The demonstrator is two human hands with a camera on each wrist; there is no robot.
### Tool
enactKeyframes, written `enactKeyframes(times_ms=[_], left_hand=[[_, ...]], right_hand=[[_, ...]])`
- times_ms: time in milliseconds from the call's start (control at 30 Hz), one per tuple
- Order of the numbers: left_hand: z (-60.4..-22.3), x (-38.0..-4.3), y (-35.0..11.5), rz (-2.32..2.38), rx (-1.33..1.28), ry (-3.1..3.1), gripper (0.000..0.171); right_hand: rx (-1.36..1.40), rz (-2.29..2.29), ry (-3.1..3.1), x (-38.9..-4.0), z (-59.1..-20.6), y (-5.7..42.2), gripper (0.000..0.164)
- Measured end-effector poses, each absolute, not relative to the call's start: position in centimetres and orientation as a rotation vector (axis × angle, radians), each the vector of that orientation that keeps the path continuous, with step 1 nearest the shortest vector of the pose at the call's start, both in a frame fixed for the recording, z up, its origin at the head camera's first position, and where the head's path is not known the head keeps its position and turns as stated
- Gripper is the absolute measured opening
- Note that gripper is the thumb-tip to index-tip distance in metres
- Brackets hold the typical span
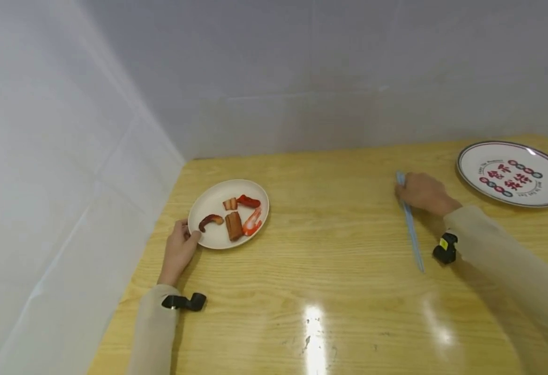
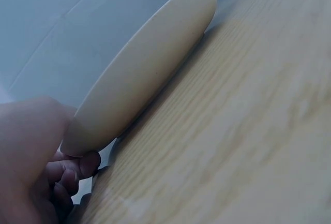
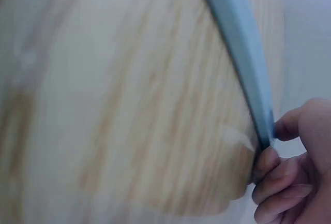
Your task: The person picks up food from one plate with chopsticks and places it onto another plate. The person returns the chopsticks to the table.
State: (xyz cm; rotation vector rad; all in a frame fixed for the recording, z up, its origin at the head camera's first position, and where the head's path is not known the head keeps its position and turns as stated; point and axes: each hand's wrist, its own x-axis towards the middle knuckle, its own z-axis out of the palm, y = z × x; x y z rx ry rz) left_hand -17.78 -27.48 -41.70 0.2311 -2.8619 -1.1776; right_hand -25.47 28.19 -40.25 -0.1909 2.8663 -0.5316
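Observation:
At the left of the head view, my left hand [image 1: 179, 251] grips the near-left rim of a small cream plate [image 1: 210, 203], thumb at the edge and fingers beneath. On it lie several food pieces: a curved dark-red strip [image 1: 210, 221], a brown block [image 1: 234, 226], a small striped slice [image 1: 230, 203], a red piece [image 1: 248, 201] and a red-and-white piece [image 1: 252, 223]. The left wrist view shows the plate's underside [image 2: 145, 71] close to the table. Over on the right, my right hand [image 1: 423, 192] pinches light-blue chopsticks [image 1: 412, 234] near their far end; their tapered tips point toward me.
A large white plate [image 1: 471, 174] with a purple-lined rim and red lettering stands on the far right, beyond my right hand. The wooden table [image 1: 321, 234] stretches between the hands. Pale walls [image 1: 255, 78] close off the back and left.

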Motion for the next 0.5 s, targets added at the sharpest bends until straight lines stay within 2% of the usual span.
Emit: enactKeyframes(times_ms=[200, 500], left_hand=[[-41.85, -17.62, -27.41, -1.182, 0.246, -2.852, 0.046], [-41.86, -17.69, -27.31, -1.176, 0.226, -2.839, 0.045]], right_hand=[[-0.155, -0.538, 2.841, -25.14, -39.64, 27.60, 0.030], [-0.085, -0.601, 2.865, -25.18, -40.51, 27.98, 0.040]])
